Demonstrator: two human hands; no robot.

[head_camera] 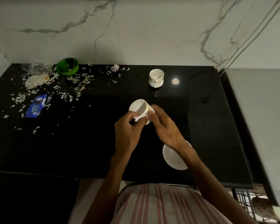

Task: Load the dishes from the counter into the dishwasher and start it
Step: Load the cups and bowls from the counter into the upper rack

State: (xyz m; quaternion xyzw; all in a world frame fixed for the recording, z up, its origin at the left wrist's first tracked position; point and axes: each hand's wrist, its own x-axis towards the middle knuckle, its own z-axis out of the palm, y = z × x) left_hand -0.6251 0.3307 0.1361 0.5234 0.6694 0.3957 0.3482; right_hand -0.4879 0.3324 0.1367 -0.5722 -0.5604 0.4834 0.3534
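Observation:
Both my hands hold a white cup (140, 109) tilted on its side above the middle of the black counter (90, 143), its mouth facing left and up. My left hand (128, 131) pinches its handle from below. My right hand (166, 128) touches the cup's base side with its fingers. A second white cup (156, 78) with a small pattern stands upright farther back. A white bowl (174, 157) sits near the counter's front edge, partly under my right wrist. A green bowl (67, 66) with scraps stands at the back left.
Vegetable peelings (74, 81) litter the counter's back left, with a blue biscuit wrapper (36, 108) and crumpled plastic (36, 67). A marble wall rises behind. A grey appliance top (257, 118) lies to the right; a wire rack (244, 201) shows at the lower right.

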